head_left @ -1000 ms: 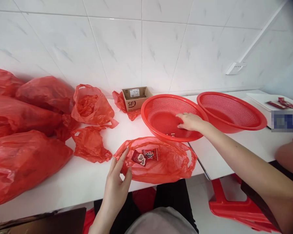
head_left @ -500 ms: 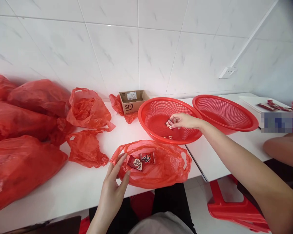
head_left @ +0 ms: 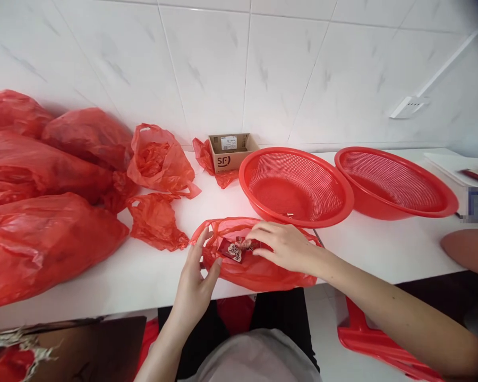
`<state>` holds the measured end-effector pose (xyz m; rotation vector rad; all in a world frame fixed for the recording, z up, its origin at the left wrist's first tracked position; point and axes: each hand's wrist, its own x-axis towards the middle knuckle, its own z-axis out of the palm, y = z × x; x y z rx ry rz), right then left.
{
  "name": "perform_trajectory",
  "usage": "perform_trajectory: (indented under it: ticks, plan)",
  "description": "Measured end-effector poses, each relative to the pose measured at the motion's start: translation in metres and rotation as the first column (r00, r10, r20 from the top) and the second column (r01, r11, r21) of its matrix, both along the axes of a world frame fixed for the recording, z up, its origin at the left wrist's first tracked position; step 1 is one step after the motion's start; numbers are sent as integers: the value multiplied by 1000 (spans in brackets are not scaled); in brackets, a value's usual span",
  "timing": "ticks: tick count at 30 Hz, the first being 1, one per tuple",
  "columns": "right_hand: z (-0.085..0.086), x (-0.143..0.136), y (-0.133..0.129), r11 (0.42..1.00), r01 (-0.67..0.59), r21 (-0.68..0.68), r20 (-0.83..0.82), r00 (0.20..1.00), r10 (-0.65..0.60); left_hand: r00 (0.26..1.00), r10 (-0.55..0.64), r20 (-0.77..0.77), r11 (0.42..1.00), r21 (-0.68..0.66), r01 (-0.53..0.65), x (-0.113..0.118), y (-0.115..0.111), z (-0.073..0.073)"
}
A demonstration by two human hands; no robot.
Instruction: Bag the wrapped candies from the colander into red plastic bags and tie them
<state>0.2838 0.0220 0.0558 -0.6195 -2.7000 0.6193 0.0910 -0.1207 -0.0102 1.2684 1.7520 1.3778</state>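
Note:
A red plastic bag lies spread open at the table's front edge. Inside it is a dark red snack packet with a pale printed patch. My left hand rests at the bag's left rim, its thumb and fingers spread apart. Over the bag's mouth, my right hand points its fingers down to the left, with a small reddish snack packet at the fingertips, partly hidden and blurred. Just behind the bag stands a red perforated basket with a small packet near its front wall.
A second red basket stands to the right. A cardboard box sits by the wall. Full red bags crowd the left side, with crumpled red bags beside them. Another person's arm shows at right, above a red stool.
My right hand has moved from the basket down to the left, over the bag, bringing a small packet. My left hand stays at the bag's left rim. The view has shifted slightly.

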Motion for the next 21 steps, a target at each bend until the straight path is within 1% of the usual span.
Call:
perform_trajectory:
  ticks: [1, 2, 3, 4, 5, 6, 7, 8, 9, 10, 11, 12, 13, 15, 17, 19, 21]
  plan:
    - [1, 1, 1, 1000, -22, 11, 8, 1000, 22, 1000, 2, 6, 1000, -3, -2, 0, 0, 0]
    - [5, 3, 7, 1000, -10, 11, -6, 1000, 10, 1000, 5, 7, 1000, -6, -5, -1, -1, 1]
    - [11, 5, 16, 999, 41, 14, -40, 998, -40, 1000, 6, 5, 1000, -7, -6, -1, -2, 1]
    - [18, 8, 29, 993, 118, 29, -74, 991, -115, 1000, 7, 2, 1000, -6, -7, -1, -2, 1]
    - [25, 12, 43, 978, 204, 53, -89, 976, -198, 1000, 9, -2, 1000, -4, -9, 0, -3, 2]
    - [30, 15, 58, 955, 284, 80, -70, 958, -279, 1000, 8, -6, 1000, -3, -8, 0, -4, 2]
    - [33, 19, 73, 934, 342, 107, 11, 939, -345, 1000, 8, -10, 1000, -4, -8, 0, -5, 2]
    - [33, 22, 87, 922, 369, 121, 150, 911, -384, 1000, 6, -13, 1000, -5, -6, 1, -6, 2]
    - [30, 24, 98, 920, 375, 115, 308, 867, -392, 1000, 6, -16, 1000, -7, -6, 1, -6, 2]
    - [25, 25, 107, 925, 368, 90, 450, 814, -368, 1000, 7, -21, 1000, -11, -8, 2, -7, 2]
    - [17, 26, 114, 931, 361, 52, 555, 764, -327, 1000, 10, -28, 1000, -15, -10, 2, -8, 2]
    - [9, 26, 119, 935, 354, 11, 619, 732, -284, 999, 13, -35, 1000, -19, -13, 2, -8, 2]
    - [1, 26, 122, 937, 349, -26, 648, 719, -250, 999, 15, -40, 1000, -21, -16, 2, -8, 2]
    - [-12, 25, 128, 935, 345, -85, 662, 721, -206, 999, 17, -44, 1000, -23, -18, 1, -9, 2]
    - [-17, 24, 134, 926, 354, -134, 647, 739, -188, 999, 24, -32, 1000, -20, -24, 1, -10, 2]
    - [-12, 26, 141, 912, 375, -168, 578, 787, -217, 999, 31, -18, 999, -19, -31, 1, -11, 3]
    - [-1, 29, 145, 898, 392, -201, 473, 841, -262, 999, 38, -11, 999, -22, -38, 1, -11, 3]
